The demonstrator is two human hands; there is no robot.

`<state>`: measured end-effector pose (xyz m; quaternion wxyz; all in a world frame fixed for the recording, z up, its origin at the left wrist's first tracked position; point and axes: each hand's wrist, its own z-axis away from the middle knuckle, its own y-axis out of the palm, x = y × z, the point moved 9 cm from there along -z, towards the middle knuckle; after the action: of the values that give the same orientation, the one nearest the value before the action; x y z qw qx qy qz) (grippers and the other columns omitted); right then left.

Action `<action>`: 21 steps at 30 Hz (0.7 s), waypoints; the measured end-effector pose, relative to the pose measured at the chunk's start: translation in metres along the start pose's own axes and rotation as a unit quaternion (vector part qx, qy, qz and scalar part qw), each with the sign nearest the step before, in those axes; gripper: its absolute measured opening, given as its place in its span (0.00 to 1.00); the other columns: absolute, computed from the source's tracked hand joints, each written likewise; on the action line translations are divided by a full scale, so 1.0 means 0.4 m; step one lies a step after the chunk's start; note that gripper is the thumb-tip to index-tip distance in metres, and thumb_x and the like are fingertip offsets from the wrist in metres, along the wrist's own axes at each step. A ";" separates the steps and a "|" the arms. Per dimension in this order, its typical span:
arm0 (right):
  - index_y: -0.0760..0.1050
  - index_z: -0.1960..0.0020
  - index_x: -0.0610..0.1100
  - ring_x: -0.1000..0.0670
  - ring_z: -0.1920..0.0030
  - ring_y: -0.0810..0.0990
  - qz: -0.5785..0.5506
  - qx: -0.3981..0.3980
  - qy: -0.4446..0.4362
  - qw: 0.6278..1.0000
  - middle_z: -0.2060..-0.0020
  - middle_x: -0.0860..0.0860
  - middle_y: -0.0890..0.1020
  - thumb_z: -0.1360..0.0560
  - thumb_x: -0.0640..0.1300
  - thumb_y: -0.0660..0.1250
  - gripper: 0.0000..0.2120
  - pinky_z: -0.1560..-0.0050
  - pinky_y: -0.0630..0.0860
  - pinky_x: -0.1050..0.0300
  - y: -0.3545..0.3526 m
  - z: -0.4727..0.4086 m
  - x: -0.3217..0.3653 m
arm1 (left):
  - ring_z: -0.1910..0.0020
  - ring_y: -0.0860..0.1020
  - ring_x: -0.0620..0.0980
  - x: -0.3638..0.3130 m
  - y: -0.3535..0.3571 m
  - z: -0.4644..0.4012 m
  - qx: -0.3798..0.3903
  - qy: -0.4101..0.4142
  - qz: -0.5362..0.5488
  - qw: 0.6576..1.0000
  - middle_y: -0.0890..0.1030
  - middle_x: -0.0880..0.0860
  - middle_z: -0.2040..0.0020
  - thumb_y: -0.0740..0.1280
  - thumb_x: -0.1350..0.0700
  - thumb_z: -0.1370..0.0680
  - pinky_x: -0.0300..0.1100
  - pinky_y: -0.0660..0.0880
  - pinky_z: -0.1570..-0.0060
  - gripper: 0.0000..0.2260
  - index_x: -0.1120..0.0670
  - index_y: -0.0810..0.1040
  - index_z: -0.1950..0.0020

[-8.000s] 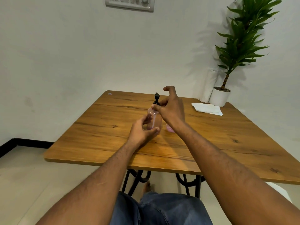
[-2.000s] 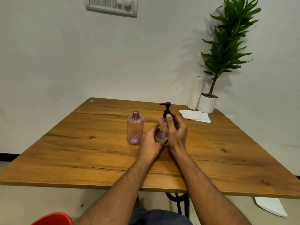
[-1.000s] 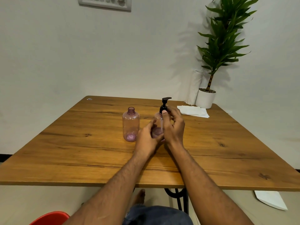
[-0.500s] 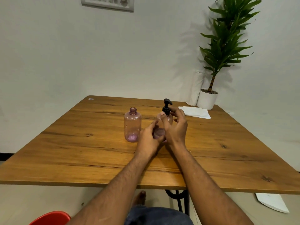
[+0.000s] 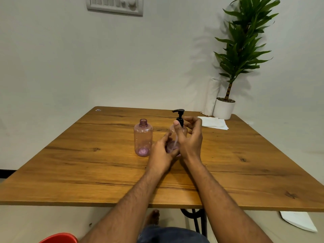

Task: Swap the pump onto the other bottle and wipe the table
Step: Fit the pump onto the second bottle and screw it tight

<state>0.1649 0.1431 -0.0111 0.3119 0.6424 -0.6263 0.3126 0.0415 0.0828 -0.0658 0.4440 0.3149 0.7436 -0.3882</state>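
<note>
Two clear pink bottles stand near the middle of the wooden table (image 5: 87, 172). The left bottle (image 5: 143, 137) is uncapped and untouched. The right bottle (image 5: 172, 137) carries the black pump (image 5: 179, 116), whose nozzle points left. My left hand (image 5: 162, 153) wraps the right bottle's lower body. My right hand (image 5: 190, 137) pinches the pump's collar with thumb and fingers. A folded white cloth (image 5: 213, 122) lies at the far right of the table.
A potted plant (image 5: 224, 109) in a white pot stands at the table's far right corner, with a white paper roll (image 5: 211, 97) beside it. A red seat edge (image 5: 59, 238) shows at the bottom left. A white sheet (image 5: 298, 222) lies on the floor at right.
The pump's nozzle has turned from facing me to pointing left under my right hand's fingers. My left hand keeps holding the same bottle. The uncapped bottle has not moved.
</note>
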 end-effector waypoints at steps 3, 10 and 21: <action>0.76 0.27 0.48 0.54 0.34 0.79 -0.012 0.030 0.016 0.999 0.32 0.52 0.79 0.21 0.60 0.65 0.26 0.37 0.78 0.56 0.020 0.001 -0.004 | 0.33 0.78 0.45 0.002 0.000 -0.003 -0.005 0.003 -0.011 1.000 0.79 0.49 0.29 0.74 0.56 0.23 0.49 0.79 0.35 0.33 0.50 0.67 0.20; 0.82 0.38 0.45 0.55 0.42 0.82 0.026 0.001 -0.008 1.000 0.43 0.51 0.83 0.19 0.53 0.70 0.15 0.41 0.80 0.51 0.002 -0.003 0.004 | 0.35 0.79 0.44 0.004 0.000 -0.006 -0.002 0.007 -0.005 1.000 0.78 0.50 0.29 0.74 0.58 0.23 0.32 0.80 0.46 0.33 0.50 0.66 0.20; 0.81 0.35 0.43 0.55 0.43 0.83 0.026 0.035 -0.001 0.999 0.45 0.51 0.85 0.17 0.50 0.69 0.14 0.44 0.80 0.60 0.021 0.000 0.010 | 0.39 0.80 0.40 0.003 -0.002 -0.003 -0.005 0.005 -0.005 1.000 0.80 0.48 0.31 0.74 0.59 0.23 0.34 0.80 0.44 0.32 0.50 0.67 0.20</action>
<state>0.1565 0.1405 -0.0077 0.2807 0.6365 -0.6321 0.3415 0.0399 0.0837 -0.0661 0.4398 0.3110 0.7495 -0.3849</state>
